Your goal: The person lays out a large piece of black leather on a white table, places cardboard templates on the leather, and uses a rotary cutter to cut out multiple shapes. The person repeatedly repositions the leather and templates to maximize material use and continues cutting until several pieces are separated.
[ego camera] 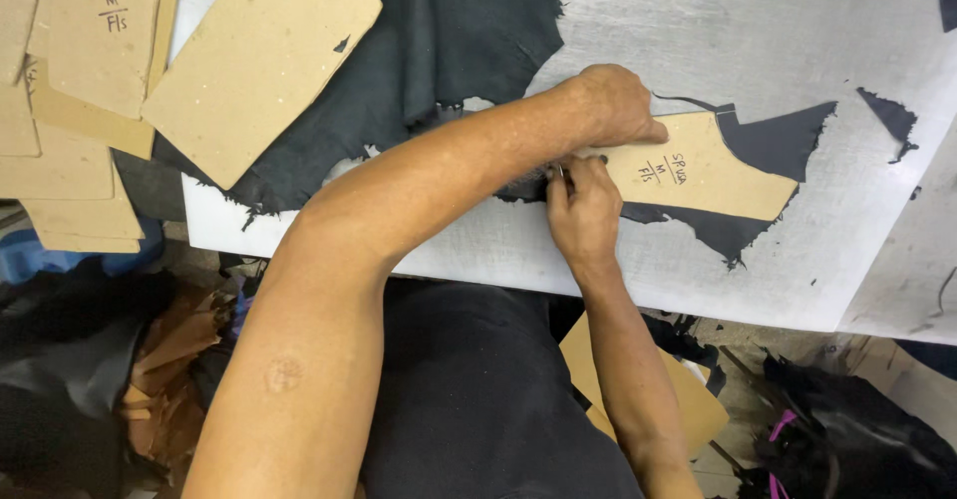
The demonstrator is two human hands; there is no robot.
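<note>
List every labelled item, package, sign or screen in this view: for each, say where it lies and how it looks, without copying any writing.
Small cardboard pattern piece: on dark leather, under the left hand; tan, tapered, handwritten marks.
Large cardboard pattern: upper left, overlapping the dark leather hide; tan, punched hole, no writing visible.
Stacked cardboard patterns: far left; tan, the top one handwritten.
No packages, signs or screens.

You have two hands at work, one cardboard pattern (698, 172) beneath them, and one pile of cardboard patterns (90, 90) at the table's corner.
</note>
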